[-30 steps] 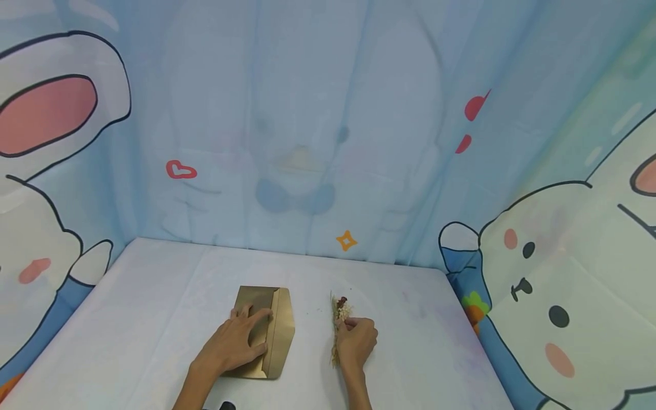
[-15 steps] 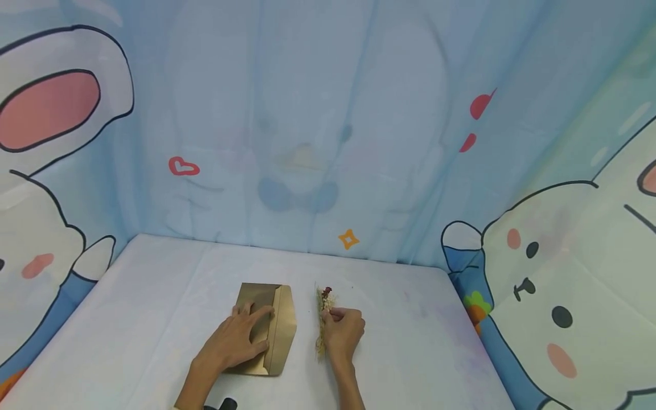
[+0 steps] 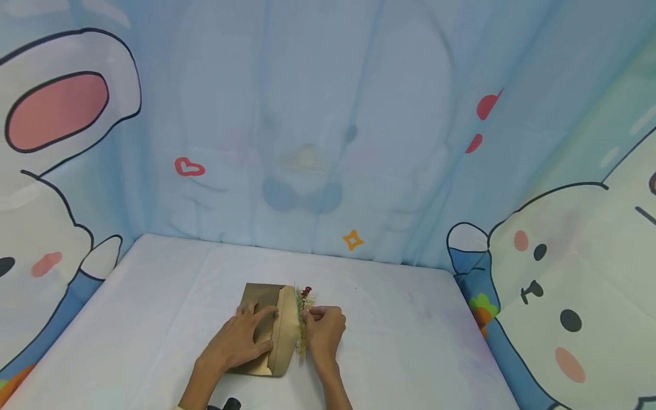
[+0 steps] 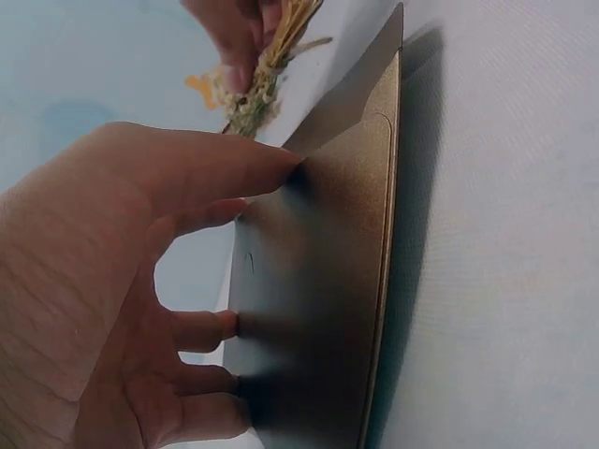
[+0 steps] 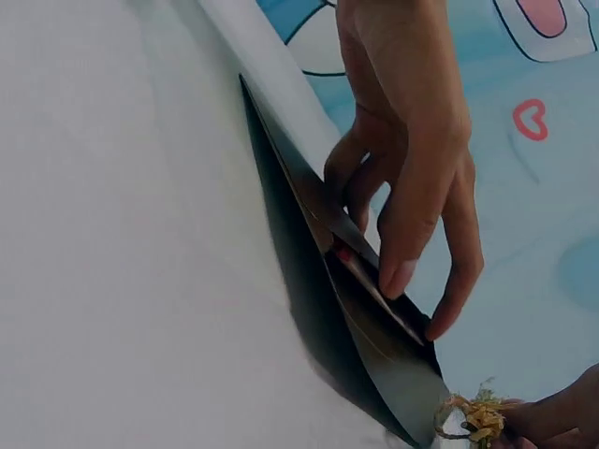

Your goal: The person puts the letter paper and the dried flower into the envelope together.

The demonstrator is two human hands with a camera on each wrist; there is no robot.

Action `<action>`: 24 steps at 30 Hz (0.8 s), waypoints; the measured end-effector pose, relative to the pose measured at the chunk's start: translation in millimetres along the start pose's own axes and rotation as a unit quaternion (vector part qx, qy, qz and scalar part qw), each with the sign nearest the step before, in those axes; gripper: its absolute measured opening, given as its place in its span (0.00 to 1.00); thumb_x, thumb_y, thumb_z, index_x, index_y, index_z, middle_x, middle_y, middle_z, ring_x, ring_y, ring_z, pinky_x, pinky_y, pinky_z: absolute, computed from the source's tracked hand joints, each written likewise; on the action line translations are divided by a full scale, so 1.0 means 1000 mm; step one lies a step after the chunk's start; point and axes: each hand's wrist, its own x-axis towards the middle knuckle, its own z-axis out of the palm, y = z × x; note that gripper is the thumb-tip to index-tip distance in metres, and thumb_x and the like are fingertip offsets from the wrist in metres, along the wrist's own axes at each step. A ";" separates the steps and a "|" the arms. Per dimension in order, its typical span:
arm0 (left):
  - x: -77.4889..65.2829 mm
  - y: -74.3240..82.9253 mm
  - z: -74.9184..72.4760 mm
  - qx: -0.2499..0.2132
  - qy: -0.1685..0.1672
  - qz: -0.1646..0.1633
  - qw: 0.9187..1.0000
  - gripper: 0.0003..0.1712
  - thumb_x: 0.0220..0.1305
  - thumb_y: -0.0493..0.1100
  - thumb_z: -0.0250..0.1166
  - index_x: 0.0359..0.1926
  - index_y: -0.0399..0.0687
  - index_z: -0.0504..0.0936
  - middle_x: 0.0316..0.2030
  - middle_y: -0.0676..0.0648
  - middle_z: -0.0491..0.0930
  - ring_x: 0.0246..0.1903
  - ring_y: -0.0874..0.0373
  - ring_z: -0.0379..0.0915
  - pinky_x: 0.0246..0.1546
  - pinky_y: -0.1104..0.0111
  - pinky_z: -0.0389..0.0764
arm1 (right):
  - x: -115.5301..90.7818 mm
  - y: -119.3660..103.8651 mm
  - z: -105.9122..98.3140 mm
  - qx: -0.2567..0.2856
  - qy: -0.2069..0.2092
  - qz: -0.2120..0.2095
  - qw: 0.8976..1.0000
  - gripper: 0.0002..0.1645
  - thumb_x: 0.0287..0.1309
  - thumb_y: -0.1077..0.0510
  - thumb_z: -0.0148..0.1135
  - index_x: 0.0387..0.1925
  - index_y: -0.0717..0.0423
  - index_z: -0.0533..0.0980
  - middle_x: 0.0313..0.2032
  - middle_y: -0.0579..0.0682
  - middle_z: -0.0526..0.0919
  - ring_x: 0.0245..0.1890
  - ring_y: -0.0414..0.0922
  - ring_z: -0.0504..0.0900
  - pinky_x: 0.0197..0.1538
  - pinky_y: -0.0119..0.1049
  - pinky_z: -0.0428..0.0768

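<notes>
A gold envelope (image 3: 288,336) lies on the white table, its flap side toward the right. My left hand (image 3: 237,341) rests on it with fingers spread, the fingertips pressing its face in the left wrist view. In the right wrist view, the envelope (image 5: 323,238) gapes along its opening, and a small reddish spot shows inside. My right hand (image 3: 325,336) pinches a small bunch of dried flowers (image 3: 307,296) with dark red and cream heads and a straw-coloured stem end. The bunch is upright in the head view, right beside the flap's edge; whether they touch I cannot tell.
A white cloth covers the table (image 3: 410,330). Behind it hangs a blue curtain (image 3: 307,114) printed with white rabbits. Part of a dark object (image 3: 232,404) shows at the bottom edge, near the left wrist.
The right hand has carried the dried flowers leftward across the table, from well apart to the edge of the envelope. The left hand has stayed on the envelope.
</notes>
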 end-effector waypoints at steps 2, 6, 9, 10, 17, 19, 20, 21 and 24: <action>-0.001 0.001 -0.001 -0.001 -0.001 -0.001 1.000 0.40 0.67 0.55 0.74 0.78 0.62 0.74 0.76 0.21 0.67 0.69 0.05 0.60 0.68 0.24 0.71 | -0.003 -0.002 0.003 -0.001 -0.007 -0.002 1.000 0.06 0.49 0.71 0.83 0.27 0.66 0.90 0.20 0.56 0.89 0.18 0.42 0.84 0.25 0.36 0.84; -0.001 0.003 -0.003 0.005 -0.001 -0.005 1.000 0.41 0.67 0.55 0.74 0.78 0.61 0.74 0.77 0.22 0.67 0.70 0.07 0.61 0.69 0.26 0.72 | -0.009 -0.007 0.008 0.001 -0.026 -0.005 1.000 0.06 0.50 0.71 0.83 0.27 0.65 0.90 0.21 0.55 0.90 0.19 0.40 0.85 0.25 0.35 0.84; -0.001 0.003 -0.003 0.004 -0.002 -0.007 1.000 0.40 0.67 0.55 0.74 0.78 0.62 0.74 0.77 0.22 0.67 0.71 0.07 0.60 0.69 0.26 0.71 | -0.013 -0.007 0.011 -0.001 -0.035 -0.011 0.999 0.06 0.49 0.71 0.83 0.26 0.65 0.89 0.21 0.55 0.90 0.19 0.40 0.84 0.26 0.34 0.84; -0.001 0.003 -0.003 0.003 -0.002 -0.007 1.000 0.40 0.67 0.55 0.74 0.78 0.62 0.74 0.77 0.22 0.67 0.71 0.07 0.60 0.70 0.26 0.71 | -0.014 -0.008 0.013 -0.002 -0.035 -0.013 0.999 0.06 0.49 0.71 0.83 0.26 0.65 0.89 0.21 0.55 0.90 0.19 0.39 0.84 0.25 0.34 0.84; 0.001 0.001 -0.001 -0.002 -0.002 -0.014 1.000 0.39 0.67 0.54 0.73 0.78 0.62 0.74 0.78 0.23 0.66 0.72 0.07 0.58 0.71 0.25 0.68 | -0.019 -0.002 0.023 -0.009 -0.047 -0.027 0.999 0.07 0.51 0.70 0.83 0.25 0.64 0.88 0.20 0.55 0.89 0.18 0.39 0.83 0.23 0.33 0.82; 0.001 0.001 0.000 -0.005 -0.003 -0.014 1.000 0.39 0.67 0.53 0.73 0.78 0.62 0.74 0.78 0.23 0.66 0.72 0.06 0.58 0.70 0.24 0.68 | -0.020 0.000 0.026 -0.010 -0.049 -0.027 0.998 0.07 0.51 0.70 0.83 0.24 0.64 0.88 0.20 0.55 0.89 0.17 0.39 0.83 0.23 0.34 0.82; 0.001 0.001 0.000 -0.006 -0.003 -0.013 1.000 0.39 0.68 0.53 0.73 0.78 0.62 0.74 0.78 0.23 0.65 0.71 0.06 0.58 0.70 0.24 0.68 | -0.020 0.001 0.027 -0.011 -0.048 -0.028 0.998 0.08 0.50 0.70 0.83 0.23 0.64 0.88 0.19 0.55 0.88 0.17 0.39 0.83 0.23 0.34 0.82; 0.001 0.001 0.000 -0.009 -0.003 -0.012 1.000 0.39 0.68 0.53 0.73 0.78 0.62 0.74 0.78 0.23 0.65 0.71 0.06 0.58 0.70 0.24 0.68 | -0.021 0.002 0.028 -0.010 -0.047 -0.030 0.998 0.08 0.50 0.70 0.83 0.23 0.64 0.87 0.19 0.55 0.88 0.17 0.39 0.83 0.22 0.34 0.82; 0.000 0.001 0.000 -0.013 -0.004 -0.014 1.000 0.39 0.68 0.53 0.73 0.78 0.63 0.73 0.79 0.25 0.65 0.72 0.07 0.58 0.70 0.24 0.68 | -0.021 0.004 0.031 0.002 -0.048 -0.034 0.998 0.08 0.49 0.71 0.82 0.23 0.65 0.87 0.19 0.55 0.88 0.17 0.39 0.83 0.22 0.32 0.82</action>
